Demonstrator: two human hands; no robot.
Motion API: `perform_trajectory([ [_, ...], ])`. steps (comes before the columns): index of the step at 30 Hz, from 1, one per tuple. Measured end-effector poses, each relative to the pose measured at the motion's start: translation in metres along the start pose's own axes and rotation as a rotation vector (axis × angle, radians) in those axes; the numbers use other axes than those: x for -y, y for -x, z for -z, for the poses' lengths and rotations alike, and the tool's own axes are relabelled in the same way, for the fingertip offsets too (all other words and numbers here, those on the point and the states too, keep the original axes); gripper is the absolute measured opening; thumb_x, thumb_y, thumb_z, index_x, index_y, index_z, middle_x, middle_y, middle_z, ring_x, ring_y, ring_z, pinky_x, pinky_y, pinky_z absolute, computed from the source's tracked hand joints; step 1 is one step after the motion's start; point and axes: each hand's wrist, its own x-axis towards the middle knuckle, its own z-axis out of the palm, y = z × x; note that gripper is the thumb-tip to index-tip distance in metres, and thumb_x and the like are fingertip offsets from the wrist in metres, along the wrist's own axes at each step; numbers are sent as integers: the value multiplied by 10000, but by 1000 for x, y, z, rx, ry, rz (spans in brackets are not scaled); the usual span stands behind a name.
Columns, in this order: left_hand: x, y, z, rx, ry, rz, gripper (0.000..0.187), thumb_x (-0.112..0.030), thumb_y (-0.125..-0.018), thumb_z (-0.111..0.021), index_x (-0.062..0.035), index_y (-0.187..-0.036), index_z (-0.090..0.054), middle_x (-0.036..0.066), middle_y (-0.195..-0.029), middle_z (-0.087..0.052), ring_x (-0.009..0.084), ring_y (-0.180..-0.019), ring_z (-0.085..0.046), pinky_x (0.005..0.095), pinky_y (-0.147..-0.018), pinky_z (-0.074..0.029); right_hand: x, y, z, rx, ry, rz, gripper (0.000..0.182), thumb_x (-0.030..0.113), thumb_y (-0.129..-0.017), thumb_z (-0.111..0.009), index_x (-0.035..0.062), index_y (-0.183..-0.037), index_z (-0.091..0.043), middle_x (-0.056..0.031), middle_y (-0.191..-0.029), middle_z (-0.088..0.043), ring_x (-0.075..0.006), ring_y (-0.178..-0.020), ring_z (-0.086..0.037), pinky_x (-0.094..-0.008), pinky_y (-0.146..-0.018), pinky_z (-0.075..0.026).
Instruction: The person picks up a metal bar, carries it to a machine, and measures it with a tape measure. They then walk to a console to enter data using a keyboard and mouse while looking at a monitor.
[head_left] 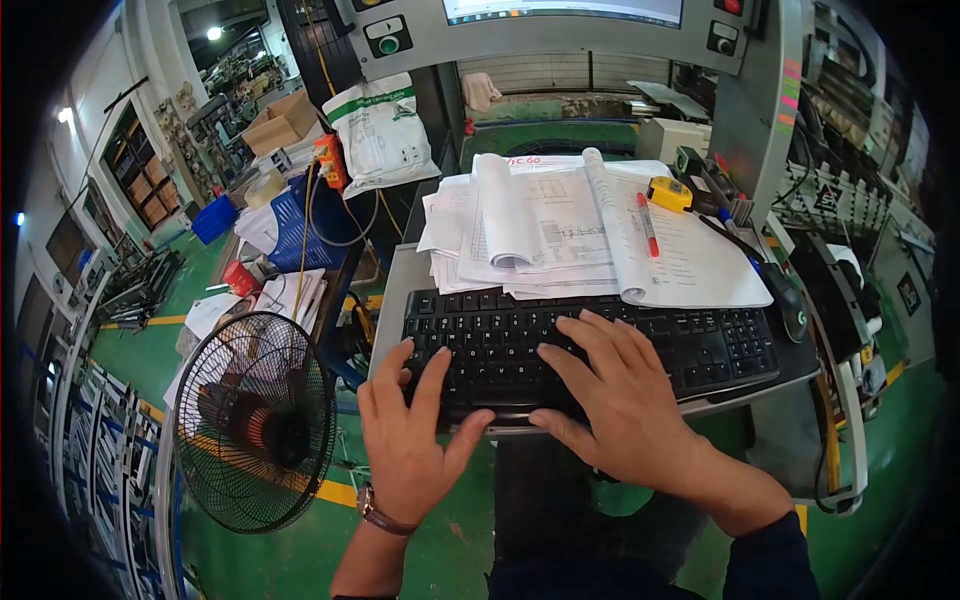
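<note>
Both hands, left [412, 435] and right [615, 395], lie spread and empty on the black plastic keyboard [590, 345]; beyond them lie stacked white paper sheets [560, 230] on the desk [392, 290].

Keys under the left hand [410, 440] and right hand [620, 400] hidden on the keyboard [590, 345]. Monitor [563, 10] at 12 o'clock cut off by the top edge. Print on the papers [560, 225] too small to read.
</note>
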Motion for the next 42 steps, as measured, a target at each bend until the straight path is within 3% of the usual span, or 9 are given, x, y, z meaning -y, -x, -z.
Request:
perform_trajectory([
  [6,-16,-21,14,220,-285,-56,681,-596,-976,-717,-150,-1488,-678,240,-1567,-530,399,-1051,-569,602,-1035,-439,4,-20,-12,11,-9,41,576,441,-1030,-716,23,-1426,-681,-251,-1514,-566,-445,-1468,-489,-602,-1225,-361],
  [9,-15,-28,16,215,-348,-166,681,-621,-983,-689,-174,-1498,-679,243,-1564,-549,393,-1026,-580,648,-1058,-429,1,-21,-10,16,-8,65,549,423,-1050,-692,33,-1437,-679,-255,-1506,-567,-444,-1459,-494,-602,-1215,-363],
  [15,-21,-38,18,246,-390,-214,720,-693,-959,-675,-180,-1463,-704,236,-1528,-591,402,-1038,-608,705,-1098,-403,0,-4,-3,-24,-25,23,559,429,-1030,-723,27,-1416,-683,-248,-1486,-573,-437,-1443,-507,-585,-1211,-373],
  [18,-21,-37,18,294,-411,-198,756,-730,-980,-628,-189,-1506,-672,241,-1561,-538,415,-1106,-598,683,-1131,-382,-5,5,2,-48,0,2,577,435,-1005,-757,17,-1396,-684,-235,-1478,-578,-429,-1438,-514,-573,-1208,-380],
  [21,-20,-35,15,207,-397,-209,811,-744,-923,-686,-120,-1441,-695,229,-1524,-584,412,-1062,-615,712,-1138,-380,-11,9,4,-63,19,-9,586,437,-990,-775,10,-1381,-686,-224,-1472,-580,-420,-1432,-519,-565,-1199,-388],
  [27,-9,-20,18,145,-195,-81,888,-643,-865,-839,55,-1363,-610,249,-1446,-582,433,-1173,-595,631,-1161,-411,-17,9,4,-92,31,-8,581,437,-988,-776,1,-1362,-688,-212,-1448,-590,-407,-1384,-543,-545,-1161,-405],
  [33,-7,-17,16,108,-25,4,879,-576,-841,-894,85,-1345,-608,289,-1418,-571,458,-1215,-577,538,-1088,-470,-17,6,4,-103,35,-1,588,443,-988,-773,-6,-1357,-687,-212,-1431,-598,-402,-1363,-547,-535,-1151,-409],
  [37,-10,-19,20,206,-72,31,852,-571,-835,-898,94,-1307,-650,288,-1419,-574,458,-1205,-576,542,-1064,-473,-16,6,6,-91,17,-19,583,440,-989,-767,-8,-1353,-687,-213,-1420,-602,-395,-1347,-549,-530,-1146,-408],
  [42,-8,-19,21,172,-67,-15,825,-555,-828,-904,96,-1279,-672,285,-1411,-579,464,-1169,-574,542,-1037,-474,-17,1,8,-126,23,15,550,443,-988,-753,-5,-1305,-715,-214,-1398,-610,-383,-1321,-556,-508,-1120,-414],
])
